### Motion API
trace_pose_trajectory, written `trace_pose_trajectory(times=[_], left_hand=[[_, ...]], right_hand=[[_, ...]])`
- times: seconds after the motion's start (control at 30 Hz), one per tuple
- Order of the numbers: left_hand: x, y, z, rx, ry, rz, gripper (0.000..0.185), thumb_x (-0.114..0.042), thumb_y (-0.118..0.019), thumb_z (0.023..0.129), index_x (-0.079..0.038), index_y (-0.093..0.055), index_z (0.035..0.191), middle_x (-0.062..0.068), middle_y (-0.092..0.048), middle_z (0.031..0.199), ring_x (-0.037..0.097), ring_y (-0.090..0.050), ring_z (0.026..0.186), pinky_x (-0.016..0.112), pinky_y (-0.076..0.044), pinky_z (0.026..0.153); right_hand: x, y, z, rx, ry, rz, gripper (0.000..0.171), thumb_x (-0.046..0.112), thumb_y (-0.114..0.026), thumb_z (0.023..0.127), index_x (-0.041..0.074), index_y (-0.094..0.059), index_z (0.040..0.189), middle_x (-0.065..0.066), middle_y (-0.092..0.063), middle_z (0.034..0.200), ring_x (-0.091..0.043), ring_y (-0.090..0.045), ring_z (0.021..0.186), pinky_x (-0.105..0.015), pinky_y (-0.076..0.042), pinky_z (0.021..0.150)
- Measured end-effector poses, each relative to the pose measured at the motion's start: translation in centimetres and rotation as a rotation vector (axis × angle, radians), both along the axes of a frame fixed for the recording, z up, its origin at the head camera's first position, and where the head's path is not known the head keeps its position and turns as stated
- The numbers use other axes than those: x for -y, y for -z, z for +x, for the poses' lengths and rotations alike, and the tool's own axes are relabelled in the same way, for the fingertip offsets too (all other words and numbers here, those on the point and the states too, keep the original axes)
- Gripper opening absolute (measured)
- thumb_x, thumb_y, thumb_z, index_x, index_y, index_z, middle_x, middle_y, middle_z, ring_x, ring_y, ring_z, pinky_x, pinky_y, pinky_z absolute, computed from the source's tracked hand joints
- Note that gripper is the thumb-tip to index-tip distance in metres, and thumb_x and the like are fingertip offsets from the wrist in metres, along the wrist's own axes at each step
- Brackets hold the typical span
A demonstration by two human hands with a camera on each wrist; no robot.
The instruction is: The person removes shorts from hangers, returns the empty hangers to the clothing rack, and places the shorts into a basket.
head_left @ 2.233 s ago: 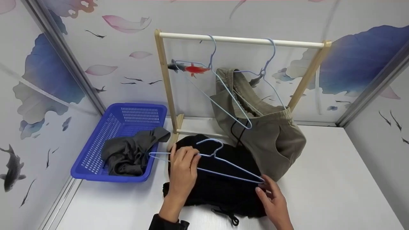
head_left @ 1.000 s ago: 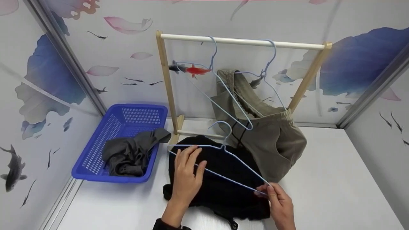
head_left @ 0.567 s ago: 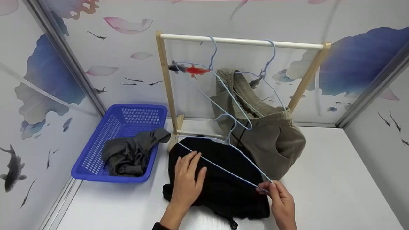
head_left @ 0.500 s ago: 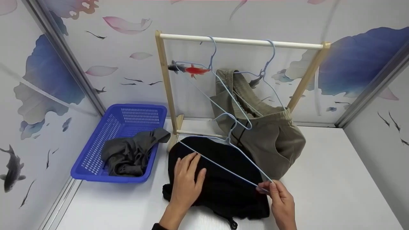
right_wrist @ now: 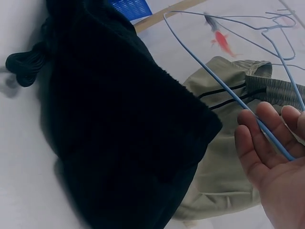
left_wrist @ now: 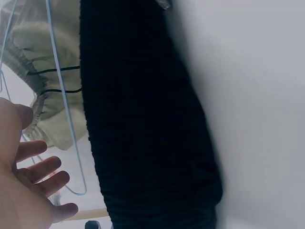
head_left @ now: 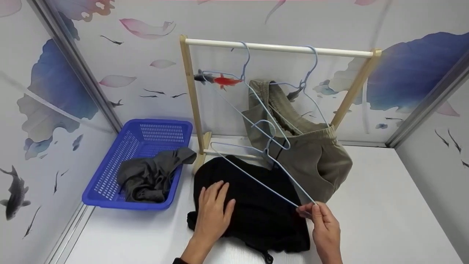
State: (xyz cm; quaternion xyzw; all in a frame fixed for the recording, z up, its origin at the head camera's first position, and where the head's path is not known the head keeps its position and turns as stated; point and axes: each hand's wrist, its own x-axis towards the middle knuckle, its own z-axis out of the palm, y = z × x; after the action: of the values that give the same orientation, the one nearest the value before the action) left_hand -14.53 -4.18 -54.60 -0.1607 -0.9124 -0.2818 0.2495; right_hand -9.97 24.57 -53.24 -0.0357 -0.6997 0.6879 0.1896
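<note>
Left hand: flat, fingers straight, resting on the black garment.
Right hand: pinches one corner of the light blue wire hanger, lifted and slanted above the black garment.
Black garment: lies on the white table, just before the rack.
Behind: olive shorts hang from the wooden rack.
Far left: blue basket holding grey cloth.

The head view looks forward and down over the table; both wrist views sit close, sharing the black garment and hanger.
</note>
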Motion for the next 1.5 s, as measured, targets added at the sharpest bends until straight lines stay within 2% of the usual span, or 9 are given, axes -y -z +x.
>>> trace_pose_trajectory(times=[0.27,0.63,0.83,0.97,1.07,1.27,1.5], left_hand=[[0.1,0.3,-0.1,0.014,0.007,-0.013,0.046,-0.023,-0.070,0.098,-0.002,-0.062,0.138,0.018,-0.058,0.140,0.038,-0.053,0.132,0.067,-0.035,0.111],[0.1,0.1,-0.2,0.019,0.008,-0.023,0.046,-0.022,-0.070,0.099,-0.004,-0.060,0.140,0.017,-0.058,0.140,0.036,-0.053,0.131,0.067,-0.036,0.111],[0.1,0.0,-0.3,0.023,0.002,-0.027,0.047,-0.023,-0.070,0.099,-0.003,-0.060,0.141,0.017,-0.058,0.139,0.035,-0.053,0.131,0.066,-0.036,0.111],[0.0,0.0,-0.4,0.022,0.001,-0.024,0.047,-0.024,-0.070,0.099,-0.002,-0.060,0.140,0.018,-0.059,0.138,0.036,-0.054,0.131,0.067,-0.036,0.111],[0.0,-0.1,-0.4,0.023,0.002,-0.024,0.047,-0.024,-0.070,0.099,-0.003,-0.060,0.140,0.018,-0.059,0.138,0.036,-0.054,0.131,0.067,-0.036,0.111],[0.0,-0.2,-0.4,0.008,0.003,-0.023,0.048,-0.023,-0.070,0.099,-0.003,-0.059,0.141,0.018,-0.059,0.138,0.035,-0.054,0.130,0.067,-0.036,0.110],[0.1,-0.4,-0.4,-0.023,-0.002,-0.034,0.049,-0.022,-0.071,0.097,-0.002,-0.059,0.140,0.017,-0.060,0.136,0.034,-0.055,0.129,0.067,-0.038,0.109]], right_hand=[[0.2,-1.4,-0.7,-0.037,0.031,0.017,0.033,0.005,-0.041,0.111,-0.017,-0.060,0.095,-0.014,-0.073,0.085,-0.013,-0.074,0.080,-0.023,-0.059,0.075],[0.8,-3.8,-1.9,-0.121,0.031,-0.008,0.032,0.004,-0.044,0.110,-0.019,-0.059,0.094,-0.016,-0.073,0.084,-0.013,-0.074,0.082,-0.024,-0.059,0.081],[1.1,-5.2,-2.4,-0.128,0.045,0.023,0.031,0.004,-0.045,0.110,-0.017,-0.061,0.095,-0.015,-0.073,0.085,-0.011,-0.073,0.083,-0.023,-0.058,0.084],[1.3,-6.1,-2.8,-0.122,0.042,0.081,0.031,0.006,-0.044,0.110,-0.015,-0.063,0.098,-0.013,-0.073,0.088,-0.012,-0.074,0.086,-0.022,-0.058,0.085],[1.4,-6.9,-3.1,-0.138,0.030,0.115,0.030,0.006,-0.043,0.110,-0.014,-0.064,0.101,-0.014,-0.073,0.090,-0.012,-0.074,0.087,-0.022,-0.058,0.085],[1.7,-8.1,-3.8,-0.201,-0.025,0.077,0.029,0.005,-0.044,0.110,-0.016,-0.063,0.106,-0.017,-0.074,0.092,-0.014,-0.074,0.089,-0.024,-0.058,0.085],[2.0,-9.3,-4.6,-0.235,-0.072,0.093,0.029,0.004,-0.043,0.110,-0.018,-0.062,0.109,-0.014,-0.075,0.095,-0.014,-0.074,0.092,-0.025,-0.058,0.086]])
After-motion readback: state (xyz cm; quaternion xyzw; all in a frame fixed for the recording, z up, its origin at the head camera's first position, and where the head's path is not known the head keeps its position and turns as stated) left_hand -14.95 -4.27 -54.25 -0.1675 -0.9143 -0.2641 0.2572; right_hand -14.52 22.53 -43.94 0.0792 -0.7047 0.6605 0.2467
